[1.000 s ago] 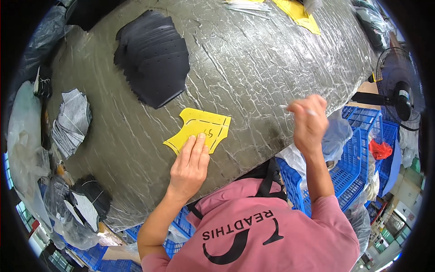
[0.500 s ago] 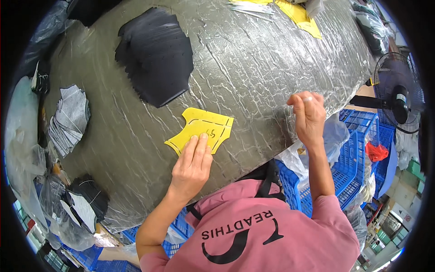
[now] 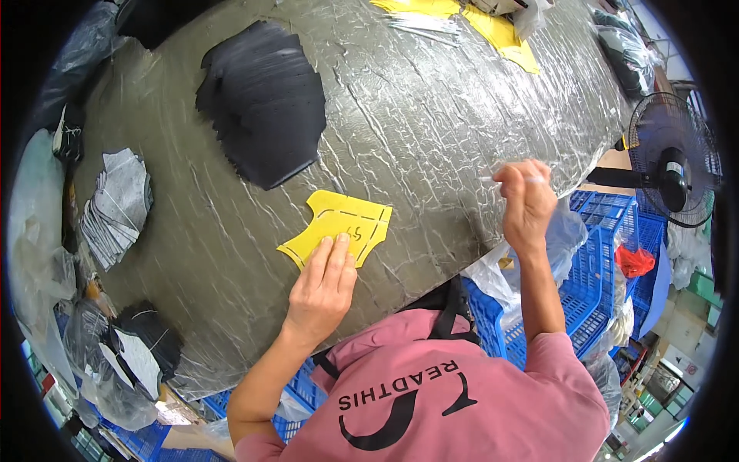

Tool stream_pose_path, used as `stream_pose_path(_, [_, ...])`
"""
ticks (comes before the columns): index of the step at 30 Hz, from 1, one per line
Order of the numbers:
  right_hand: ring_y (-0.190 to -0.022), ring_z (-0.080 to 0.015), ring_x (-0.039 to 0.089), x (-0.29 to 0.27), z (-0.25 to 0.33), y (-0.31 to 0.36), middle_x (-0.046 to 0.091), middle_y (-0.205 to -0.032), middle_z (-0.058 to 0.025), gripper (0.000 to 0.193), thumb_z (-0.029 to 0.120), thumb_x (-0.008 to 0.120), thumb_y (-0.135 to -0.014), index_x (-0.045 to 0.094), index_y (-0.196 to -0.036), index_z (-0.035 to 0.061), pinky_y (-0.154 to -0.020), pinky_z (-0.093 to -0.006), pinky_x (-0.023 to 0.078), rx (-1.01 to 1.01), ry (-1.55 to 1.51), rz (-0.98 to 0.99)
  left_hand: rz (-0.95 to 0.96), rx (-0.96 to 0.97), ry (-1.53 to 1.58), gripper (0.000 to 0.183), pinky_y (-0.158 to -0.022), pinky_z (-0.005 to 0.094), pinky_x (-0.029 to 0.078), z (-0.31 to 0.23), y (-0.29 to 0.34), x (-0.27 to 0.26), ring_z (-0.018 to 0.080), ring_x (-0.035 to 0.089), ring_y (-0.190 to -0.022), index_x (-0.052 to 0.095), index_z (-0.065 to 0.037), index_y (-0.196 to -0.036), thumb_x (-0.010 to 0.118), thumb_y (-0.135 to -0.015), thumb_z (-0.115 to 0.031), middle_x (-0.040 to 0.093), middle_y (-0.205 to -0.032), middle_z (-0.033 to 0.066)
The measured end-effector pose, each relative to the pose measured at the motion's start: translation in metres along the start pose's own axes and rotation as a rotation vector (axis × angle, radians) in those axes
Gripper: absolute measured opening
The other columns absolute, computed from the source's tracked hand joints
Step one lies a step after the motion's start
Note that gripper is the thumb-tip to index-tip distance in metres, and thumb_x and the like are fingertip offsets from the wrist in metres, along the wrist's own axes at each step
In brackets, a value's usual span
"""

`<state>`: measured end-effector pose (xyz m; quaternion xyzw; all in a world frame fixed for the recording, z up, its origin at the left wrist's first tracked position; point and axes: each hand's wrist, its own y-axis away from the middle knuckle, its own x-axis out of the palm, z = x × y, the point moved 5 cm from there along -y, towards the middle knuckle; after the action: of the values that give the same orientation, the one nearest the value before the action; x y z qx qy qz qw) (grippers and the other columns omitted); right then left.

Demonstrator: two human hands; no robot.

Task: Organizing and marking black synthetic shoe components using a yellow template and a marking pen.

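My left hand (image 3: 319,289) lies with its fingers stretched out flat on a yellow cutting template (image 3: 346,212). The template has dark dashed slots and handwriting on it, and its lower edge is partly under my fingers. Whether a piece lies beneath it, I cannot tell. Up at the right, above the tabletop's near edge, my right hand (image 3: 527,202) is closed in a pinch on a thin white pen (image 3: 486,179). The pen's tip points left, and most of it is hidden by the fingers. Beyond the template lies a stack of black cut pieces (image 3: 262,108).
Thin white sticks (image 3: 423,25) and more yellow templates (image 3: 504,42) lie at the table's far side. Grey pieces (image 3: 119,204) are fanned out at the left, with dark bundles (image 3: 146,339) nearer. Blue crates (image 3: 581,300) and a fan (image 3: 673,173) stand at the right.
My left hand remains on the template, which appears slightly shifted along with the table as the view moves. My right hand has turned a little, and the pen's tip now shows.
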<state>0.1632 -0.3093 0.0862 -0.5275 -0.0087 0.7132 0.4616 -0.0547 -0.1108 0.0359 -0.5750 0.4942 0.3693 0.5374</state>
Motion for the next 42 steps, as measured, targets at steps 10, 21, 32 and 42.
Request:
stream_pose_path(10, [-0.068, -0.0235, 0.059, 0.025, -0.011, 0.002, 0.066, -0.078, -0.0057, 0.019, 0.005, 0.055, -0.098, 0.065, -0.082, 0.0058, -0.082, -0.0376, 0.043, 0.207, -0.091, 0.101, -0.008, -0.005, 0.024, 0.019, -0.097, 0.0373, 0.055, 0.0, -0.002, -0.001, 0.0312, 0.06, -0.119, 0.067, 0.0, -0.105, 0.065, -0.088, -0.01, 0.064, -0.128, 0.0141])
stream_pose_path(21, [-0.071, -0.0245, 0.06, -0.002, -0.004, 0.004, 0.066, -0.077, -0.0052, 0.02, 0.009, 0.055, -0.1, 0.066, -0.083, 0.0062, -0.081, -0.0374, 0.043, 0.202, -0.153, -0.05, -0.024, 0.001, 0.017, 0.017, -0.097, 0.0368, 0.055, 0.001, -0.001, -0.002, 0.0311, 0.06, -0.118, 0.067, -0.001, -0.101, 0.065, -0.087, -0.011, 0.065, -0.127, 0.0148])
stream_pose_path(32, [-0.069, -0.0218, 0.058, 0.018, -0.009, -0.004, 0.064, -0.075, -0.004, 0.025, 0.015, 0.053, -0.103, 0.066, -0.082, 0.0073, -0.08, -0.0355, 0.043, 0.19, -0.031, 0.104, -0.031, -0.009, 0.022, 0.019, -0.094, 0.0358, 0.055, 0.001, -0.004, -0.002, 0.0305, 0.062, -0.118, 0.067, 0.0, -0.104, 0.065, -0.087, -0.008, 0.066, -0.127, 0.0132])
stream_pose_path(42, [-0.074, -0.0242, 0.057, 0.01, -0.012, 0.0, 0.063, -0.078, -0.0067, 0.022, 0.015, 0.055, -0.101, 0.07, -0.088, 0.0057, -0.073, -0.0349, 0.044, 0.258, -0.123, 0.09, -0.004, -0.04, 0.017, 0.021, -0.094, 0.0353, 0.054, 0.001, 0.001, -0.004, 0.0302, 0.062, -0.119, 0.067, 0.0, -0.107, 0.064, -0.086, -0.003, 0.066, -0.129, 0.0126])
